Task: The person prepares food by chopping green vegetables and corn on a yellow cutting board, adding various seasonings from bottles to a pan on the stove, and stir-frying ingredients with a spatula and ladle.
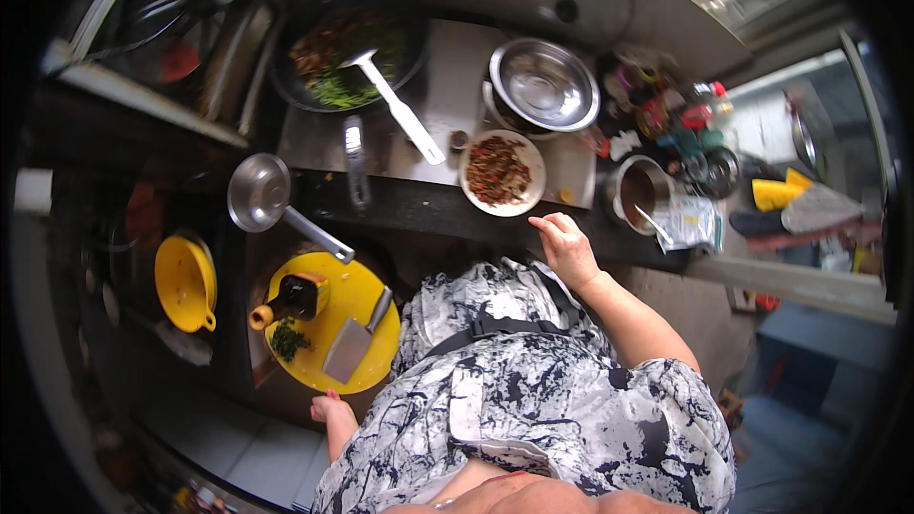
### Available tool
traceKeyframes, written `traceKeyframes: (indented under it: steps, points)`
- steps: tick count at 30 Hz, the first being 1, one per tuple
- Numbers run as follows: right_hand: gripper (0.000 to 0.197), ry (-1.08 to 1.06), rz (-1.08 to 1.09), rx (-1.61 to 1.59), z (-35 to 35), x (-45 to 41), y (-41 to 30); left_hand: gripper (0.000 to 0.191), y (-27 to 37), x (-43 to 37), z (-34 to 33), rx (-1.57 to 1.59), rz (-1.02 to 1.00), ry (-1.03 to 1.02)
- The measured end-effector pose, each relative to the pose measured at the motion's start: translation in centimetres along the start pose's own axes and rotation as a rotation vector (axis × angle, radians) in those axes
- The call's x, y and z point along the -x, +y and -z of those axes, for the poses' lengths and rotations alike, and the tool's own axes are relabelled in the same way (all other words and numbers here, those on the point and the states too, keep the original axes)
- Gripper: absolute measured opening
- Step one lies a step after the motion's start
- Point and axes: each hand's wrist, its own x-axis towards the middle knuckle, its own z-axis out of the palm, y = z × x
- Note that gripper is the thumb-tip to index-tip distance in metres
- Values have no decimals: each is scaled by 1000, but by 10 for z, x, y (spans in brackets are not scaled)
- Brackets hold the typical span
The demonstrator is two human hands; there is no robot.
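My right hand (568, 246) hovers just off the front right rim of a white plate (537, 189) of chopped reddish-brown food (498, 170). Its fingers are bunched together, and nothing shows between them. My left hand (333, 410) is at the near edge of a round yellow cutting board (335, 364), partly seen from behind, so its grip is unclear. On that board lie a cleaver (350, 350) with a dark handle, a dark bottle (296, 298) with an orange cap, and a small heap of chopped greens (288, 339).
A large wok (285, 96) holds browned food and greens, with a white-handled spatula (400, 114) across it. Steel bowls (544, 84) stand behind the plate. A steel ladle (258, 193) overhangs the board. Rightward are a pot of brown liquid (638, 189), a plastic packet (689, 225) and cluttered bottles (653, 114).
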Motion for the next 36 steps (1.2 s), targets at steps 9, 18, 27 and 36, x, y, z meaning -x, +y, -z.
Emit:
traceKeyframes:
  steps: [9,18,27,36]
  points:
    - [50,940,-1176,-594,64,144,165,36,-69,29,49,-549,-59,-180]
    - [25,907,-938,-1049,93,117,221,21,-115,56,26,-683,-220,-558]
    - [14,600,-492,-12,117,92,197,19,-196,66,9,-706,-438,-601]
    - [17,787,-676,-353,107,96,193,18,-189,76,-18,-626,-536,-625]
